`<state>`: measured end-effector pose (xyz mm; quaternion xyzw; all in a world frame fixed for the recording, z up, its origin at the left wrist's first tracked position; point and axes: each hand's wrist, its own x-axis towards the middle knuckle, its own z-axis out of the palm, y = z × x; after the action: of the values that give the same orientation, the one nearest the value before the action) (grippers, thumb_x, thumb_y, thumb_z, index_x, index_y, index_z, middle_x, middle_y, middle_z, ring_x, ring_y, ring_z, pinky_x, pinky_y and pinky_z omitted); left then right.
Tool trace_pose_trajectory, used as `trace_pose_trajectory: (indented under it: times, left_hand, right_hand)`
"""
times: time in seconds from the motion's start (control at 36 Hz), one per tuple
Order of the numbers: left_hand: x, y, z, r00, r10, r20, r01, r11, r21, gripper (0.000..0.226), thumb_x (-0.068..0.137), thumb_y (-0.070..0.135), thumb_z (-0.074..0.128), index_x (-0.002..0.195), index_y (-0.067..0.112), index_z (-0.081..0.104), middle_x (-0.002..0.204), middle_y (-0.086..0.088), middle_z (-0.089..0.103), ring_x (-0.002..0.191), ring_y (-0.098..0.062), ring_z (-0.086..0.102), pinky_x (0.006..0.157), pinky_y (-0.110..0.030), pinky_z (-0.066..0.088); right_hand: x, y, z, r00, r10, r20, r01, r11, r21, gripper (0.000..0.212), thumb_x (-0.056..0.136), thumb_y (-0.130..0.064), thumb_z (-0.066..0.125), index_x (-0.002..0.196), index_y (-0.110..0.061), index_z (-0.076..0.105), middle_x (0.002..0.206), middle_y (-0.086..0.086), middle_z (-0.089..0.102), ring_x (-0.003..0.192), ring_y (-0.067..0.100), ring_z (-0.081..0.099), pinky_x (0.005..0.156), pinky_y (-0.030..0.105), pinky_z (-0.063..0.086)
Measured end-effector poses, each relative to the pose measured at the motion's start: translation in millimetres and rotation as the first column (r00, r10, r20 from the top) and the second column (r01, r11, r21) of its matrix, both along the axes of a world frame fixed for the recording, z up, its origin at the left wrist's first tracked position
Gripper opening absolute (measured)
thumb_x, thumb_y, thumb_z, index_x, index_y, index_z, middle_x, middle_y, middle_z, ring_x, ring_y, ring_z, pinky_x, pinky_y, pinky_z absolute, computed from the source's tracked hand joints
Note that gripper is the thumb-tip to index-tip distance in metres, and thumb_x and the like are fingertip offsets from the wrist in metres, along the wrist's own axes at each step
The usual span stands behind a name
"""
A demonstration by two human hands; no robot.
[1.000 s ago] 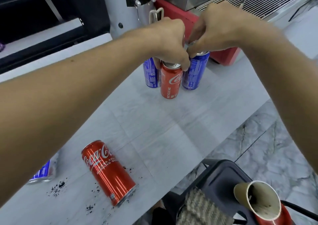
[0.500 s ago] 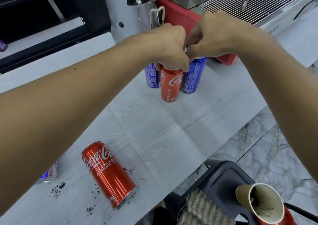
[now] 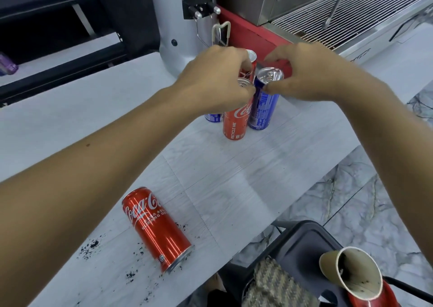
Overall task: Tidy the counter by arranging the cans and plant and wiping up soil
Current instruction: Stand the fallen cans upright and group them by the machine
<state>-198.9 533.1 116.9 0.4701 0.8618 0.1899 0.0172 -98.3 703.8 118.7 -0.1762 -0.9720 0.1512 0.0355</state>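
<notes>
Several cans stand upright in a tight cluster at the far side of the pale counter (image 3: 234, 177). My left hand (image 3: 215, 79) grips the top of the front red cola can (image 3: 235, 125). My right hand (image 3: 304, 72) pinches the rim of the blue can (image 3: 263, 106) beside it. Another blue can (image 3: 212, 117) shows under my left wrist, and a second red can (image 3: 251, 59) stands behind. One red cola can (image 3: 157, 227) lies on its side near the front edge, with dark soil crumbs (image 3: 90, 247) scattered around it.
A grey machine column (image 3: 173, 25) and a red-based appliance with a metal grille (image 3: 339, 13) stand right behind the cluster. Below the counter edge sits a dark stool (image 3: 302, 243) with a woven cloth (image 3: 274, 285) and a tipped paper cup (image 3: 351, 274) with soil specks.
Both hands have slid toward me on the cans, uncovering the blue can's top and a second red can behind. The cans stay in place.
</notes>
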Motion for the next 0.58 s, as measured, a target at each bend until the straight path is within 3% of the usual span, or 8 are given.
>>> trace_pose_trajectory:
  times: [0.11,0.19,0.28,0.39,0.47,0.58]
  left_hand:
    - [11.9,-29.2,-2.6,0.999,0.03,0.03,-0.031,0.998,0.057,0.039,0.091,0.041,0.068,0.128,0.027,0.067,0.125,0.005,0.07,0.109,-0.017,0.065,0.088,-0.039,0.057]
    - [21.7,-56.5,-8.8,0.997,0.06,0.048,-0.063,0.995,0.072,0.042,0.093,0.041,0.07,0.132,0.027,0.065,0.129,0.006,0.069,0.108,-0.011,0.06,0.077,-0.022,0.045]
    - [31.7,-87.7,-16.1,0.993,0.089,0.073,-0.093,0.995,0.047,0.049,0.094,0.046,0.069,0.139,0.029,0.061,0.139,0.007,0.065,0.124,-0.015,0.059,0.088,-0.026,0.041]
    - [44.2,-130.8,-23.2,0.99,0.111,0.085,-0.113,0.994,0.012,0.051,0.095,0.049,0.065,0.142,0.033,0.056,0.148,0.009,0.058,0.135,-0.015,0.052,0.099,-0.029,0.037]
    - [52.7,-162.5,-28.3,0.982,0.157,0.109,-0.157,0.988,-0.004,0.051,0.095,0.051,0.064,0.143,0.036,0.055,0.149,0.009,0.057,0.136,-0.015,0.05,0.096,-0.029,0.034]
    - [64.2,-201.4,-32.9,0.969,0.209,0.133,-0.21,0.978,-0.007,0.05,0.095,0.052,0.063,0.142,0.036,0.055,0.148,0.012,0.056,0.136,-0.014,0.049,0.096,-0.029,0.034]
  right_hand:
    - [19.3,-13.7,1.9,0.999,0.001,-0.039,0.0,1.0,0.03,0.051,0.088,-0.037,0.075,0.134,-0.02,0.061,0.125,0.005,0.064,0.098,0.02,0.051,0.077,0.031,0.04]
    - [33.6,-31.3,2.2,0.998,-0.005,-0.057,0.007,0.999,0.04,0.053,0.088,-0.039,0.074,0.136,-0.019,0.061,0.132,0.007,0.064,0.108,0.024,0.054,0.084,0.033,0.042]
    - [48.8,-55.1,2.2,0.996,-0.004,-0.09,0.007,0.999,0.04,0.055,0.089,-0.038,0.073,0.138,-0.017,0.06,0.14,0.008,0.061,0.126,0.028,0.055,0.096,0.037,0.044]
    - [67.7,-94.2,-3.0,0.989,0.027,-0.146,-0.031,0.999,-0.025,0.045,0.091,-0.035,0.073,0.132,-0.016,0.066,0.133,0.005,0.066,0.12,0.025,0.06,0.095,0.033,0.045]
    - [77.3,-126.5,-11.0,0.989,0.035,-0.141,-0.044,0.997,-0.067,0.045,0.087,-0.044,0.068,0.123,-0.016,0.069,0.121,0.006,0.071,0.111,0.028,0.063,0.094,0.047,0.052]
    - [85.0,-169.8,-26.8,0.992,0.012,-0.127,-0.026,0.994,-0.11,0.057,0.089,-0.052,0.069,0.137,-0.022,0.062,0.135,0.001,0.065,0.122,0.02,0.058,0.095,0.028,0.042]
